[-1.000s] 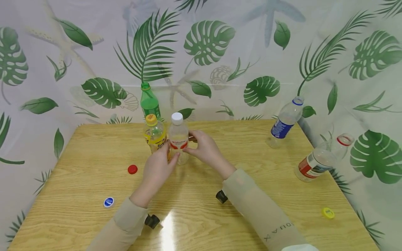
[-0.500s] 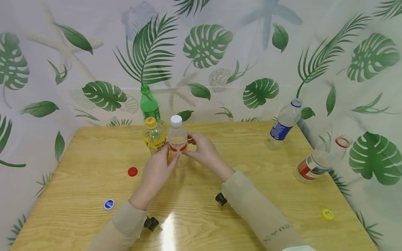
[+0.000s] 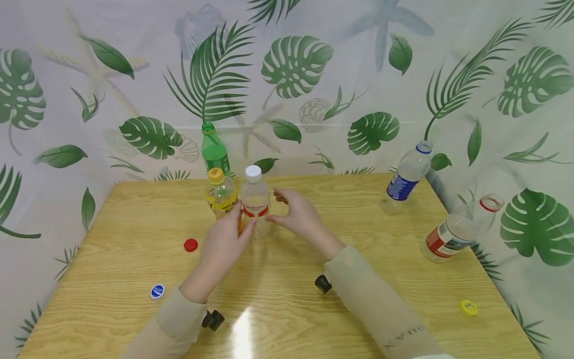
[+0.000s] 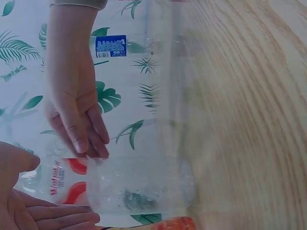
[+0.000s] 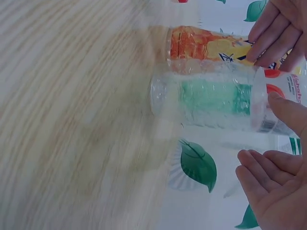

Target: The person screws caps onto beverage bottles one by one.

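Observation:
A clear bottle with a white cap and a red-and-white label (image 3: 256, 207) stands upright on the table. My left hand (image 3: 222, 243) is at its left side, fingers straight between it and a yellow-capped bottle (image 3: 217, 195); contact with the clear bottle is hard to tell. To the right, my right hand (image 3: 299, 215) has its fingers spread away from the clear bottle, the thumb tip close to the label. The right wrist view shows the palm of the right hand (image 5: 276, 187) turned up. Behind the yellow-capped bottle stands a green bottle (image 3: 214, 152) without a cap.
Two uncapped bottles stand at the right: one with a blue label (image 3: 402, 186), one with a red-and-white label (image 3: 445, 239). Loose caps lie on the wooden table (image 3: 278, 309): red (image 3: 190, 245), blue (image 3: 157, 291) and yellow (image 3: 468, 307). A leaf-print curtain (image 3: 314, 109) hangs behind.
My right hand has let go of the white-capped bottle, its fingers parting and shifting slightly right. My left hand stays almost in place. The bottles have not moved on the table.

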